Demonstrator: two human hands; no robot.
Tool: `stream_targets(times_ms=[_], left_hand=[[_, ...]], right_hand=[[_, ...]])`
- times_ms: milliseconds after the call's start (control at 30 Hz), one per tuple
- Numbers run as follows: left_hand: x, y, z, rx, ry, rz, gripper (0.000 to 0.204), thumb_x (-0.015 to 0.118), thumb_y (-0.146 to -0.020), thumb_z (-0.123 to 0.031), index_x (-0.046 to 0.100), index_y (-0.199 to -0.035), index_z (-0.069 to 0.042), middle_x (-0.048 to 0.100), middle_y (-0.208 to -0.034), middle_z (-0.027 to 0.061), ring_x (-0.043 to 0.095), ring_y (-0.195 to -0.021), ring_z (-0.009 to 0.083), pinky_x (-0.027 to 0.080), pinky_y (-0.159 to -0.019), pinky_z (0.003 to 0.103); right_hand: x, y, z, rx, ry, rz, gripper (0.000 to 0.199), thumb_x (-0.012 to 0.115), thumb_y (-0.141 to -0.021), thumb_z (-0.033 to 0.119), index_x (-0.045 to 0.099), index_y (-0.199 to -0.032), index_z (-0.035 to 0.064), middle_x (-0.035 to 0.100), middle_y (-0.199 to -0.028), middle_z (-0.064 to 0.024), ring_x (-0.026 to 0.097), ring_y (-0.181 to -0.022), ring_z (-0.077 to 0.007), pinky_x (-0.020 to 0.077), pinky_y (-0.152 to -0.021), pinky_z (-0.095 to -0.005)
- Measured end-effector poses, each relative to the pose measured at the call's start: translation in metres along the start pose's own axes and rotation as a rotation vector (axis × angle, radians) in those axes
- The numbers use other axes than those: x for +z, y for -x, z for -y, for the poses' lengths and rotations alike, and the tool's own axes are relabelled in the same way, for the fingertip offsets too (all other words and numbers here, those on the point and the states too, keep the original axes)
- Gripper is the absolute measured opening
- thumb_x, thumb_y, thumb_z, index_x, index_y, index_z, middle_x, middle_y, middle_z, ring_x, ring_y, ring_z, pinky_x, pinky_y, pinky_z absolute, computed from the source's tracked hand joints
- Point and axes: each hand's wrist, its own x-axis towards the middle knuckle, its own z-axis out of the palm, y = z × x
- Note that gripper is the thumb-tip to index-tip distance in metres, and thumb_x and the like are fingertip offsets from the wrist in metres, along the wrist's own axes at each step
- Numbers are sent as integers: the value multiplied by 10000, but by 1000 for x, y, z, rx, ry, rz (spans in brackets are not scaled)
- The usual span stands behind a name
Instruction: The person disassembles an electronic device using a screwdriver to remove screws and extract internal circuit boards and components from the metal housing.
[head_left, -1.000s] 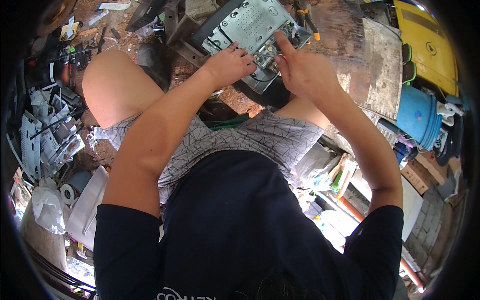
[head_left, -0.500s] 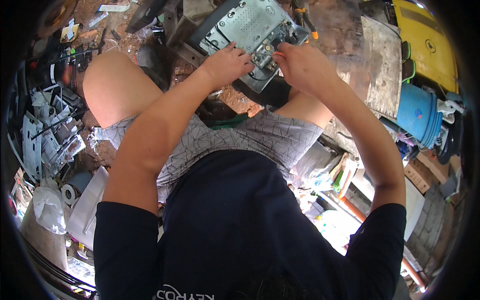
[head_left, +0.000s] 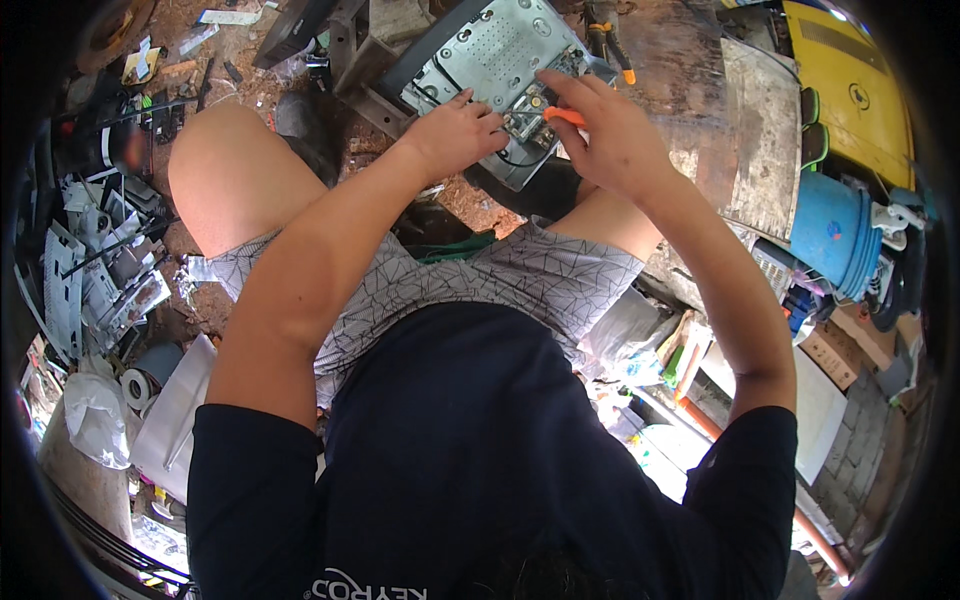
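Observation:
A metal electronics chassis (head_left: pixel 505 50) with a black edge and an exposed circuit board (head_left: pixel 528 115) lies tilted at the top middle, in front of my knees. My left hand (head_left: pixel 452 130) rests on its near left part, fingers apart and bearing on the metal, close to a black cable. In my right hand (head_left: pixel 612 125) is a screwdriver (head_left: pixel 565 116) with an orange handle. Its shaft points left across the board, toward my left fingertips. Where the tip meets the board is too small to tell.
Pliers (head_left: pixel 612 50) with black and orange handles lie just beyond the chassis, on a wooden surface (head_left: pixel 680 75). Right of it stand a blue bucket (head_left: pixel 830 225) and a yellow panel (head_left: pixel 850 90). Metal scraps (head_left: pixel 110 265) pile up at the left. A metal frame (head_left: pixel 370 85) borders the chassis.
My right hand has opened up somewhat around the screwdriver, its index finger stretching farther left over the board, and more of the orange handle shows. My left hand stays nearly in place.

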Motion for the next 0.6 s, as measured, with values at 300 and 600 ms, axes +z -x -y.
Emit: stream_targets(times_ms=[300,600], left_hand=[[-2,0,0,-10,7,-1,208,567,-810,-143,646,-1002,-157,598,-1074,36,571,-1125,230,398,-1078,446],[0,-1,0,-6,-9,8,199,576,-810,-157,642,-997,-162,590,-1054,24,566,-1122,224,396,-1075,454]], right_hand=[[10,18,2,172,184,-17,467,595,-849,129,490,-1304,140,621,-912,-116,640,-805,-327,531,-663,-423],[2,11,14,302,194,152,570,613,-835,107,455,-1379,170,584,-1096,-100,614,-967,-329,522,-728,-430]])
